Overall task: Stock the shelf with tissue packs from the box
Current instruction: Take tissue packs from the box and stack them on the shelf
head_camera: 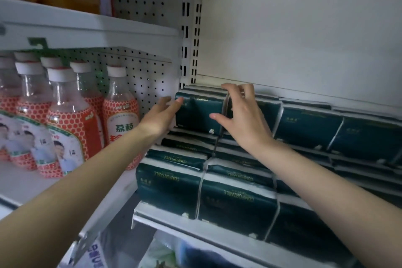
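Dark green tissue packs with white edges fill the white shelf (195,227) in stepped rows. The top left pack (199,113) stands upright at the back corner, against the wall. My left hand (159,115) lies flat against that pack's left side, fingers straight. My right hand (241,115) reaches over its right edge, fingers curled on the top and thumb spread across the front face. More packs (309,128) line the same row to the right. The box is out of view.
To the left a white shelf (19,182) carries several clear bottles (65,128) with red and white labels. A slotted upright post (191,28) and pegboard stand behind. An upper shelf (87,28) overhangs the bottles. Below the tissue shelf lie plastic-wrapped goods (165,252).
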A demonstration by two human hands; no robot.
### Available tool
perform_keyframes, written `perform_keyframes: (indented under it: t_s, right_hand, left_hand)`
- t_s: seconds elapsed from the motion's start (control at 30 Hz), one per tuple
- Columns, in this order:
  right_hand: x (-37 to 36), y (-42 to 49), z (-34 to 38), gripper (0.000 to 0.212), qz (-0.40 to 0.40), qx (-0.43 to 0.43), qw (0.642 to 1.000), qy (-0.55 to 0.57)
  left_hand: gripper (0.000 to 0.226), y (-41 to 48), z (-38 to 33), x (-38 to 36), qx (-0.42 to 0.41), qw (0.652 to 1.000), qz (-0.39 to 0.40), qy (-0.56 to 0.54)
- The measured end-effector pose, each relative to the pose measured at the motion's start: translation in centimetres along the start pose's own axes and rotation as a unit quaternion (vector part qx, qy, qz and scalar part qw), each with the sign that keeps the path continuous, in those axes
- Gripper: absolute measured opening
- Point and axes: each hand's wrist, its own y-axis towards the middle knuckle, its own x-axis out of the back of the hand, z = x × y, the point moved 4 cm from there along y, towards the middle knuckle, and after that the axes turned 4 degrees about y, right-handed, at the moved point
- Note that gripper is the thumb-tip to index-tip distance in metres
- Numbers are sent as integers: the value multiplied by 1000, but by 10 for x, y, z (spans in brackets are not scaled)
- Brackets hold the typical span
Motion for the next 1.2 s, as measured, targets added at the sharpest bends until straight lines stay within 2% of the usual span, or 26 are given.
perform_keyframes:
  t_s: [0.17,0.27,0.37,0.53,0.63,0.73,0.8,0.87,0.97,1.07,1.2]
  right_hand:
    - [39,-36,20,63,42,-29,998,37]
    - [65,-76,41,59,68,-14,996,60]
    - [82,-123,59,58,88,-27,992,89]
    - [83,-227,78,50,127,-37,979,157]
    - [58,-303,80,43,170,-89,962,195]
    - [22,-379,79,47,273,-174,925,196]
    - [1,-422,76,53,354,-196,898,171]
    - [-10,-454,67,55,383,-207,888,147]
    - [-13,-481,41,50,356,-250,894,109]
    - [-4,-498,17,46,293,-328,894,89]
    - [-3,-517,-1,51,288,-402,862,109]
  left_hand:
    - [70,-68,-31,11,-132,974,-54,175]
    - [56,-125,-47,6,-172,967,-75,173]
    - [51,-183,-41,-8,-169,976,-54,128]
    - [49,-294,-1,-45,-119,988,-7,99]
    - [54,-369,35,-63,-82,990,34,114]
    - [63,-437,71,-77,-22,984,86,153]
    - [69,-475,92,-80,39,978,112,171]
    - [69,-505,104,-81,58,961,135,235]
    - [63,-531,107,-83,4,921,153,359]
    - [56,-536,109,-85,-19,919,122,374]
    - [58,-525,109,-93,-44,915,98,388]
